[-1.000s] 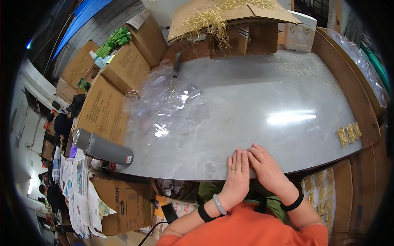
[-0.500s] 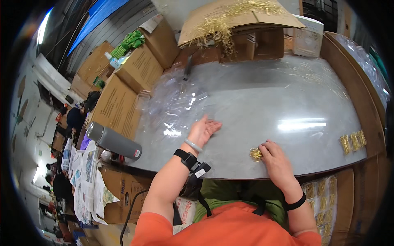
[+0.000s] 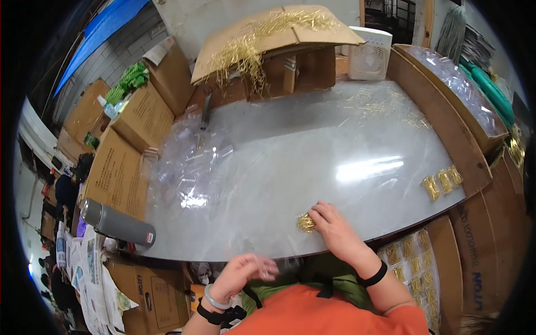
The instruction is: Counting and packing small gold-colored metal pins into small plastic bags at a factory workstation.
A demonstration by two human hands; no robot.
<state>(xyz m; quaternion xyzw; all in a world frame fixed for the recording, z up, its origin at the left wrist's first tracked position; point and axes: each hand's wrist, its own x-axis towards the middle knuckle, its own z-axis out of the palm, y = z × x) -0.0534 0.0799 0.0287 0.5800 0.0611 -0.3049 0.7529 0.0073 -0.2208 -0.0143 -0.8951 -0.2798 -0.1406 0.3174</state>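
My right hand (image 3: 337, 230) rests at the table's near edge, its fingers closed on a small bundle of gold-coloured wire pieces (image 3: 305, 223). Lower and to the left, my left hand (image 3: 247, 273) hovers over my lap, just off the table edge, with its fingers curled. Beside its fingertips shows a see-through plastic piece (image 3: 289, 264), blurred, which the hand seems to pinch. Several more gold bundles (image 3: 444, 181) lie in a row at the right end of the table. A loose heap of clear plastic pieces (image 3: 190, 159) covers the left side.
A grey bottle (image 3: 120, 223) lies tilted at the left edge. Cardboard boxes (image 3: 114, 176) wall the left. At the back, a cardboard shelf (image 3: 223, 53) bears gold wire pieces. Loose wires (image 3: 379, 103) are scattered far right. Below the right edge, a box holds bagged gold bundles (image 3: 413, 262).
My left hand has drawn back from above the table to over my lap, its fingers going from spread to curled. My right hand stays on the gold bundle. The view has turned right.
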